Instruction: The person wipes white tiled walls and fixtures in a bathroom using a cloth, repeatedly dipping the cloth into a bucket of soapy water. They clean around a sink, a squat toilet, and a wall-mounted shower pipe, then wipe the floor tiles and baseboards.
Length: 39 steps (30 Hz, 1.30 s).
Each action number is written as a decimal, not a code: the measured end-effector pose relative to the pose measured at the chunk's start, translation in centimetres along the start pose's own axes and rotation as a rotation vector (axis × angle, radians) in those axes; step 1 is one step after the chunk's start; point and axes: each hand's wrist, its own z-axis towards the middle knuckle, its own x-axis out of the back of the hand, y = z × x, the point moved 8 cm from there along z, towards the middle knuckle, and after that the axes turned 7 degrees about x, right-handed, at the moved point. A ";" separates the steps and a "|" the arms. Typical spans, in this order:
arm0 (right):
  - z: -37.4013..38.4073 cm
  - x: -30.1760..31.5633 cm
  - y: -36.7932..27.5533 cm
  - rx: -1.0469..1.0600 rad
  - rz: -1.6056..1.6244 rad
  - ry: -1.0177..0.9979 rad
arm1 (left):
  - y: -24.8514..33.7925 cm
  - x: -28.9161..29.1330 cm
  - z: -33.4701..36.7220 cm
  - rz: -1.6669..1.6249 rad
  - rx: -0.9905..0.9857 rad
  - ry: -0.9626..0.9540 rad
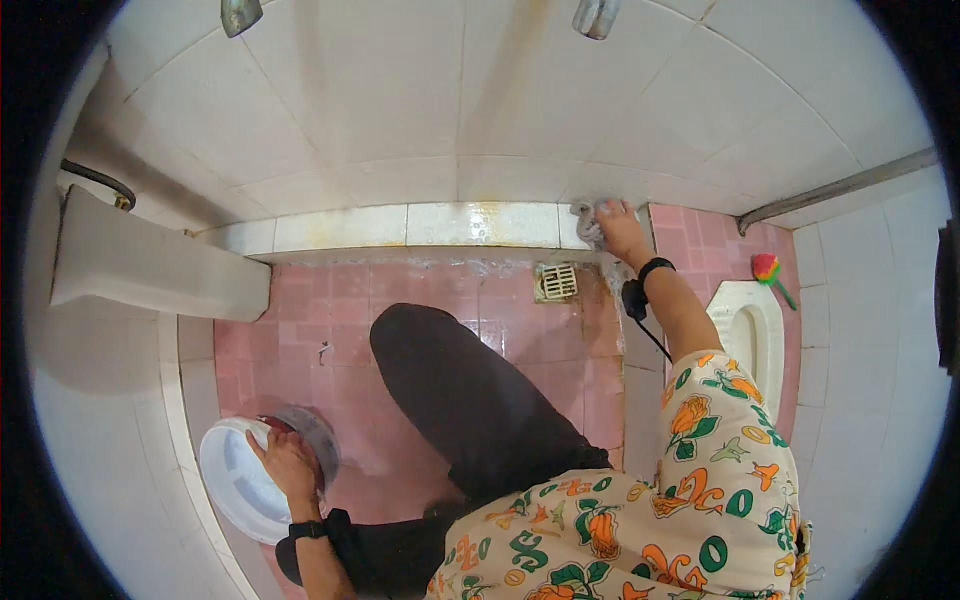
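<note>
My right hand (622, 232) presses a crumpled grey cloth (588, 224) against the right end of a low white tiled ledge (360, 228). Its fingers are closed over the cloth. At the lower left, my left hand (287, 465) grips the rim of a white bucket (222, 480), fingers curled at its edge. Beside the bucket, partly behind that hand, is a greyish see-through container (318, 440). Something dark red shows by the fingertips, too covered to name. The ledge looks wet, with yellowish stains.
A square drain grate (557, 282) sits in the wet pink tiled floor (420, 285), near the ledge. A white squat toilet (755, 330) and a colourful brush (767, 268) with a green handle are at right. A white basin (160, 255) juts in at left; a pipe (840, 188) runs upper right.
</note>
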 end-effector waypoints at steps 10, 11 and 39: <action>-1.6 -1.5 4.1 -0.280 -0.140 -0.281 | 0.2 0.9 0.3 0.025 0.019 0.009; -2.0 -1.8 4.1 -0.276 -0.143 -0.281 | 0.2 0.5 0.4 -0.015 0.014 -0.058; 2.2 -0.3 -1.6 -0.014 0.088 -0.082 | 0.6 0.9 0.7 -0.015 0.078 -0.042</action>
